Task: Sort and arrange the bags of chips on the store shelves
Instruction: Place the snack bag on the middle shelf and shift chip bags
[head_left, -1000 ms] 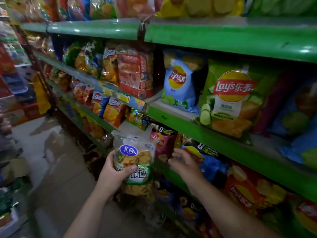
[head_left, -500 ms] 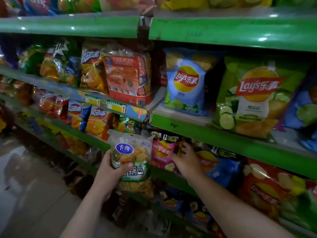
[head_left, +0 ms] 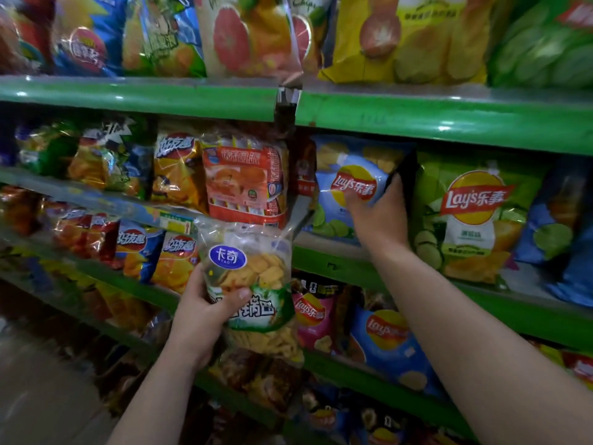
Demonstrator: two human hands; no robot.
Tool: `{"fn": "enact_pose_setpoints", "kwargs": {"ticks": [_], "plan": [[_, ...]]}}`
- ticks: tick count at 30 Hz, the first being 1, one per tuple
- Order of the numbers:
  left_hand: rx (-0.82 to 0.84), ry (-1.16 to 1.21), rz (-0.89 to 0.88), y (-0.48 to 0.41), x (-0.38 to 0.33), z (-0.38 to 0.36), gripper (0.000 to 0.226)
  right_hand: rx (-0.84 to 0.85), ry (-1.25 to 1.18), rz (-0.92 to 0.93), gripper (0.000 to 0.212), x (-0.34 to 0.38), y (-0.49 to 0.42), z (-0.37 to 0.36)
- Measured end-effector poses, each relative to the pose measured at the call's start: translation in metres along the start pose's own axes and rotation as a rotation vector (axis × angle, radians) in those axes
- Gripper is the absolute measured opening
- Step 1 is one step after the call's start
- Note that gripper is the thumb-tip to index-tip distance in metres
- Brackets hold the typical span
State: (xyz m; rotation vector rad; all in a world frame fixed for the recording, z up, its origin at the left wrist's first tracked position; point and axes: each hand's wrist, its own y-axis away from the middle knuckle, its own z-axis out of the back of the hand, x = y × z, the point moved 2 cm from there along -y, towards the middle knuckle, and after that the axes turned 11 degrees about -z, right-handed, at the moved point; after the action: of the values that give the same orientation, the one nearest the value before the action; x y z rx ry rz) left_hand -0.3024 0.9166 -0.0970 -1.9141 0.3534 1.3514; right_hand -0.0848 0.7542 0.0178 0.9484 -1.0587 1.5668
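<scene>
My left hand (head_left: 200, 313) grips a clear bag of yellow crisps (head_left: 253, 284) with a blue oval label, held upright in front of the shelf edge. My right hand (head_left: 377, 216) is up on the middle shelf, fingers wrapped around the right side of a light blue Lay's bag (head_left: 349, 175) that stands there. A green Lay's cucumber bag (head_left: 465, 216) stands just to the right of that hand. An orange-red multipack (head_left: 247, 184) sits left of the blue bag, past the shelf joint.
Green metal shelves (head_left: 449, 123) run in several tiers, all packed with snack bags. Pink and blue Lay's bags (head_left: 385, 342) fill the lower shelf under my right arm. Bare floor (head_left: 38, 396) lies at the lower left.
My right hand rose from the lower shelf's bags to the middle shelf and took hold of the light blue Lay's bag. The view tilted up. The left hand still holds the clear bag.
</scene>
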Motion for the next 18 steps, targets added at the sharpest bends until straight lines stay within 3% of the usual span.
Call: {"fn": "enact_pose_setpoints", "kwargs": {"ticks": [6, 11, 15, 18], "plan": [[-0.041, 0.057, -0.061, -0.015, -0.028, 0.002, 0.074, -0.068, 0.014, 0.177, 0.051, 0.008, 0.012, -0.005], [-0.065, 0.074, -0.113, -0.019, -0.044, 0.005, 0.068, -0.034, -0.253, 0.398, 0.048, -0.004, 0.064, 0.013], [-0.064, 0.108, -0.126, -0.018, -0.053, 0.007, 0.051, -0.015, -0.39, 0.491, 0.042, -0.026, 0.099, 0.042], [-0.044, 0.086, -0.124, -0.023, -0.062, -0.001, 0.053, -0.079, -0.423, 0.522, 0.048, -0.045, 0.117, 0.071]]}}
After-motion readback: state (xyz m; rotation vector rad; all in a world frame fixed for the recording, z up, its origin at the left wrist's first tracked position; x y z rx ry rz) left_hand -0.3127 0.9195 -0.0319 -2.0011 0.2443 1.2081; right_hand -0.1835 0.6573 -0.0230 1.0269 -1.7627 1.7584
